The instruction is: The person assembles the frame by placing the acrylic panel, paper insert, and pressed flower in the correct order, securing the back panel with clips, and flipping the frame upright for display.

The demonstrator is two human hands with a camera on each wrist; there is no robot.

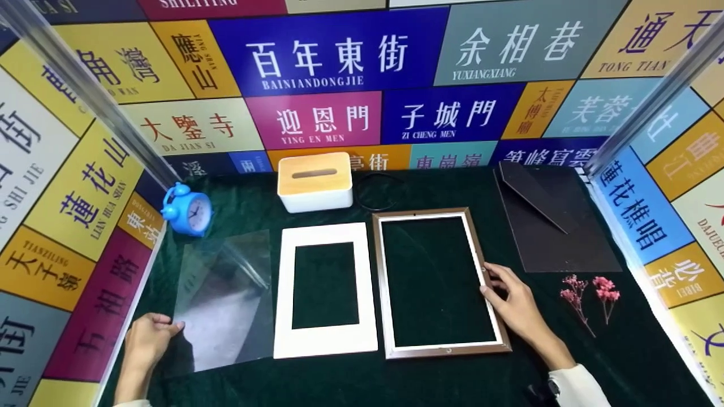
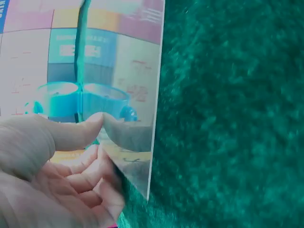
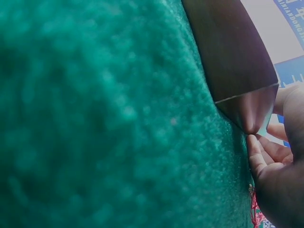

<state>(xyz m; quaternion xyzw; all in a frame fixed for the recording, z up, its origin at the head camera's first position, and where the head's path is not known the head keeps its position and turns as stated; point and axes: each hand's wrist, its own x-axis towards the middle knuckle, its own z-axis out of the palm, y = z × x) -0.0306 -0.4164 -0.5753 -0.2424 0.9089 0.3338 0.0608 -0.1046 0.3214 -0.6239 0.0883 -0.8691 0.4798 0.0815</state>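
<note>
At the left, a clear plastic sheet (image 1: 223,305) lies on the dark green cloth, its surface glossy with reflections. My left hand (image 1: 148,339) pinches its left edge between thumb and fingers; the left wrist view shows the sheet (image 2: 130,137) mirroring the surroundings beside the thumb. To the right is an empty brown picture frame (image 1: 382,282) with a white inner edge. Its right side is gripped by my right hand (image 1: 515,299), thumb on the inner edge and fingers on the outer side. A white mat board (image 1: 325,342) with a rectangular opening lies between sheet and frame.
A blue alarm clock (image 1: 189,210) and a white tissue box (image 1: 315,189) with a wooden lid stand at the back. A black backing board (image 1: 560,243) with a stand leg lies at the right, above two pink dried flower sprigs (image 1: 605,293). Printed panels surround the cloth.
</note>
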